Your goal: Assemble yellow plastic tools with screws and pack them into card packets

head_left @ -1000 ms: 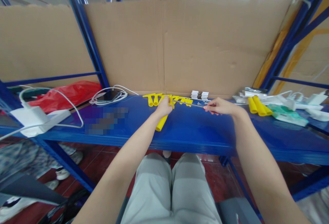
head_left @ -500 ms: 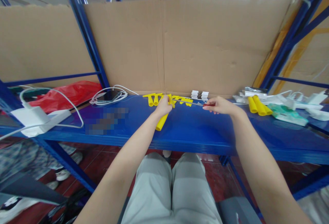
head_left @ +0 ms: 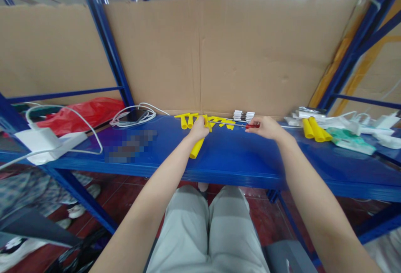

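Note:
My left hand is closed around a yellow plastic piece, whose tube-like end points toward the front edge of the blue shelf. A screwdriver with a red handle is held by my right hand, its fingers closed at the handle. The metal shaft runs left to the top of the yellow piece, where the exact contact is too small to make out. Behind my left hand lie several other yellow parts. White clip-like pieces sit just behind the screwdriver.
Three yellow tubes and a green packet lie at the right. At the left are a coiled white cable, a red bag and a white power adapter. Cardboard stands behind the shelf.
My right hand has shifted slightly left and its grip on the screwdriver has changed, showing more of the red handle. My left hand has hardly moved.

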### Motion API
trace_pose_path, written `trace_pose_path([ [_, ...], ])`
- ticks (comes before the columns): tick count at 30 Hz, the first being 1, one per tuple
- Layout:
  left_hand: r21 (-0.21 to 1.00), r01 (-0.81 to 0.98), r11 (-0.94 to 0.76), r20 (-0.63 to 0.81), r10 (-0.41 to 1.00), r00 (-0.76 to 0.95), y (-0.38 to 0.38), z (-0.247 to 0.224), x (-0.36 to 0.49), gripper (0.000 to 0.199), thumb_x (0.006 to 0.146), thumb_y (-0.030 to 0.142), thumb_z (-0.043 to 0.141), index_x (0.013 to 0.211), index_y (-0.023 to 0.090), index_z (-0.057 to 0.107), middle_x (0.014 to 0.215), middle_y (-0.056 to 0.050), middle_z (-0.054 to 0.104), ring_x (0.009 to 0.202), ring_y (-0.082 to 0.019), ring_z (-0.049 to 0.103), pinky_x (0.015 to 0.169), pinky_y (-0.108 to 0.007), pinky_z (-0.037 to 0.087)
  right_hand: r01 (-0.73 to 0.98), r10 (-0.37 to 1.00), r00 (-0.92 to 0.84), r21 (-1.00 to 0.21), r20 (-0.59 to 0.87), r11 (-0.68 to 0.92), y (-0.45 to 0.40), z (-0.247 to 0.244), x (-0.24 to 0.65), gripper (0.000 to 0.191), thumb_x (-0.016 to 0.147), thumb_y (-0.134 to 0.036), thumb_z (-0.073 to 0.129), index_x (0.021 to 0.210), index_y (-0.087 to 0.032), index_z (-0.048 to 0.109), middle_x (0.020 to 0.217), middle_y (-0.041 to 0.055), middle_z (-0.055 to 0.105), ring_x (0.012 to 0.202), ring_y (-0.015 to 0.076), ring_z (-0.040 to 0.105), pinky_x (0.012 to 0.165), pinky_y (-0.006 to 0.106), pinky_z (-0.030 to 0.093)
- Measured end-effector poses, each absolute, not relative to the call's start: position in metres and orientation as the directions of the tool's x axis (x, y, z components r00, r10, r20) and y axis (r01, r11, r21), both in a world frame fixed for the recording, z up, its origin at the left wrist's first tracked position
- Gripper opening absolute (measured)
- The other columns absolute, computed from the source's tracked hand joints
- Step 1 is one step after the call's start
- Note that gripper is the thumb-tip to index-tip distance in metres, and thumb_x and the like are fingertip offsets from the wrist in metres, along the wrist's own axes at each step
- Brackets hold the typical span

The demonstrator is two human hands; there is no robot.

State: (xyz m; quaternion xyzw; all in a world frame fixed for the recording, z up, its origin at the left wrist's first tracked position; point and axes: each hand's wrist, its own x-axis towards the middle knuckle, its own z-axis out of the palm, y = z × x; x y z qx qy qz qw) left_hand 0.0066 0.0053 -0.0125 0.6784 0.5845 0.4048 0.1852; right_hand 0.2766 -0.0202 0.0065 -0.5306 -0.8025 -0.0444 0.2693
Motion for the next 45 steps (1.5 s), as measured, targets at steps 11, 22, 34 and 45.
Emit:
trace_pose_path([
  [11, 0.723, 0.657, -0.215, 0.299, 0.954, -0.016, 0.011, -0.016, 0.003, 0.032, 0.067, -0.002, 0.057, 0.087, 0.02, 0.045, 0.09, -0.007, 0.066, 0.089, -0.022, 0.066, 0.073, -0.028, 0.052, 0.877, 0.85, -0.284, -0.24, 0.443, 0.417, -0.024, 0.006, 0.265, 0.023, 0.065, -0.038, 0.069, 0.072, -0.02, 0.057, 0.071, 0.0029, 0.065, 0.064, 0.0172, 0.056, 0.057, 0.026, 0.038],
  [22, 0.741, 0.636, -0.218, 0.306, 0.952, -0.031, 0.01, -0.015, 0.003, 0.032, 0.065, -0.003, 0.058, 0.086, 0.019, 0.046, 0.089, -0.007, 0.066, 0.092, -0.023, 0.066, 0.075, -0.029, 0.051, 0.841, 0.809, -0.348, -0.224, 0.473, 0.492, -0.024, 0.007, 0.271, 0.024, 0.076, -0.043, 0.059, 0.073, -0.02, 0.065, 0.074, 0.0058, 0.069, 0.068, 0.0192, 0.061, 0.062, 0.028, 0.04],
  [34, 0.717, 0.671, -0.189, 0.29, 0.956, -0.041, 0.011, -0.013, 0.003, 0.031, 0.067, -0.002, 0.058, 0.088, 0.018, 0.047, 0.089, -0.008, 0.067, 0.09, -0.022, 0.066, 0.071, -0.028, 0.051, 0.872, 0.791, -0.28, -0.201, 0.543, 0.447, -0.019, 0.004, 0.273, 0.015, 0.071, -0.034, 0.066, 0.07, -0.02, 0.064, 0.069, 0.0035, 0.068, 0.063, 0.017, 0.058, 0.056, 0.025, 0.037],
  [45, 0.667, 0.716, -0.208, 0.335, 0.941, -0.039, 0.014, -0.015, 0.002, 0.03, 0.07, 0.002, 0.06, 0.092, 0.019, 0.046, 0.099, -0.01, 0.067, 0.09, -0.021, 0.066, 0.074, -0.027, 0.05, 0.82, 0.82, -0.341, -0.281, 0.46, 0.498, -0.02, 0.003, 0.271, 0.026, 0.073, -0.043, 0.063, 0.072, -0.018, 0.065, 0.07, 0.0049, 0.068, 0.063, 0.0174, 0.058, 0.058, 0.026, 0.039],
])
